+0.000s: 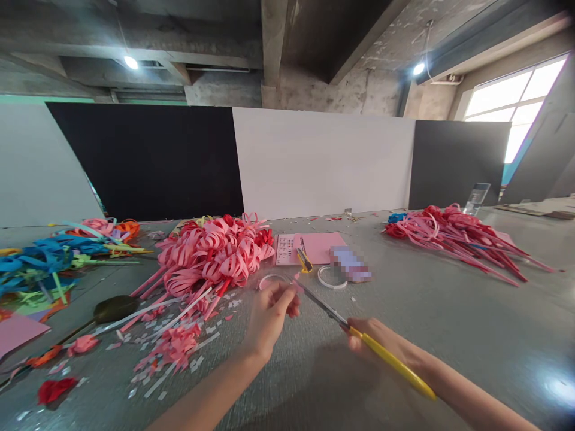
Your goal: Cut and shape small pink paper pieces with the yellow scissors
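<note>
My right hand [371, 335] grips a pair of scissors [390, 364] with yellow handles, their long metal blades pointing up and left. The blade tips reach my left hand [274, 302], whose thumb and fingers are pinched together. A small bit of pink paper [297, 284] shows at those fingertips, by the blades. Just beyond lie pink paper sheets [321, 246], a yellow utility knife [304, 261] and a white ring of tape [331, 278]. Another ring [272, 279] sits partly hidden behind my left hand.
Left of my hands is a big heap of looped pink paper strips [215, 254], with scraps [173, 347] in front. Blue strips [67, 251] lie farther left. At right are more pink and red strips [458, 236] and a clear bottle [476, 199]. A blurred-out object [349, 263] lies by the sheets.
</note>
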Available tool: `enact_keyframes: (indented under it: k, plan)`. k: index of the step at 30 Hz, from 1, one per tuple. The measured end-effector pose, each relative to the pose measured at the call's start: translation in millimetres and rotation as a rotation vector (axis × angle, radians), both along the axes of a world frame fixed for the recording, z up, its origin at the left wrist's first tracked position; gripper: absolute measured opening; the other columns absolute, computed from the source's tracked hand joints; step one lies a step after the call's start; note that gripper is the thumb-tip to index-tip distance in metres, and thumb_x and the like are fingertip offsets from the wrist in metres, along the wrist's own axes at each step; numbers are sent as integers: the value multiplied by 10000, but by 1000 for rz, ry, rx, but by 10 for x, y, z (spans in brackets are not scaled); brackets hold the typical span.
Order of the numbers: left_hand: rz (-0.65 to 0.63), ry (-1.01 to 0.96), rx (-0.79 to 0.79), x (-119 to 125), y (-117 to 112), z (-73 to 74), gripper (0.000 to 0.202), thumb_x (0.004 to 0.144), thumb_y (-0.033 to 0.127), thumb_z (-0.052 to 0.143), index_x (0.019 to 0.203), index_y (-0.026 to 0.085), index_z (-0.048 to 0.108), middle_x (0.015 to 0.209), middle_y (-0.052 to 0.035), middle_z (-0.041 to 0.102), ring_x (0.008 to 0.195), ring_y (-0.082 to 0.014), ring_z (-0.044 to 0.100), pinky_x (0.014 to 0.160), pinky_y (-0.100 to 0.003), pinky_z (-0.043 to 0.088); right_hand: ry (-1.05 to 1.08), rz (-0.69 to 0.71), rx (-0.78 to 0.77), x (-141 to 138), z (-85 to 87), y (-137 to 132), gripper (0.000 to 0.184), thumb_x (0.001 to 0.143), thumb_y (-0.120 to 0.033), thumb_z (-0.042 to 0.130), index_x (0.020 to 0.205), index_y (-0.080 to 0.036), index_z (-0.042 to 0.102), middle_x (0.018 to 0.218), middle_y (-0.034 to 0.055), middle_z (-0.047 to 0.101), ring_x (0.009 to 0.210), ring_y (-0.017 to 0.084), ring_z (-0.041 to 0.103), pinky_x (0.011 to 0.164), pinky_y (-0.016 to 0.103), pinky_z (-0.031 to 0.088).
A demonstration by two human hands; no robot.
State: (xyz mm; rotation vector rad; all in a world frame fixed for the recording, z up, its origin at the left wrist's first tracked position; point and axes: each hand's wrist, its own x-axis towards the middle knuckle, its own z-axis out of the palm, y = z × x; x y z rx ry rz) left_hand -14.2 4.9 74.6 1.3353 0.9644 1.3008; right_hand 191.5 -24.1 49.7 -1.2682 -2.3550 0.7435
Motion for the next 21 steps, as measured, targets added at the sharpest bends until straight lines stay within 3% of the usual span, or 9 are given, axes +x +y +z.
enact_keyframes:
  k: [11,13,18,21]
  plan:
    - [60,51,85,-61,102,-55,191,735,307,510,627,150,515,561,19,489,495,-88,456,485,-199,369,39,-85,7,60,24,-3,525,739,-678,223,698,-183,396,676,13,493,590,131,453,514,233,367]
    - [83,86,124,-79,143,-90,197,740,317,504,626,157,514,556,24,479,492,-89,446,483,-197,357,15,-167,46,76,15,32,489,755,-652,239,710,-189,390,674,14,517,595,141,479,532,244,378]
    - [101,197,178,-54,188,-295,207,766,335,479,647,170,521,513,42,436,482,-92,418,484,-198,330,-239,-564,141,96,-95,139,413,778,-582,306,722,-186,410,671,69,596,588,213,569,511,283,372]
    - [47,206,158,-2,163,-451,187,767,325,482,672,171,530,565,30,478,527,-102,453,525,-208,365,-372,-648,224,102,-214,193,422,794,-553,310,736,-165,465,689,122,628,638,269,614,520,304,381]
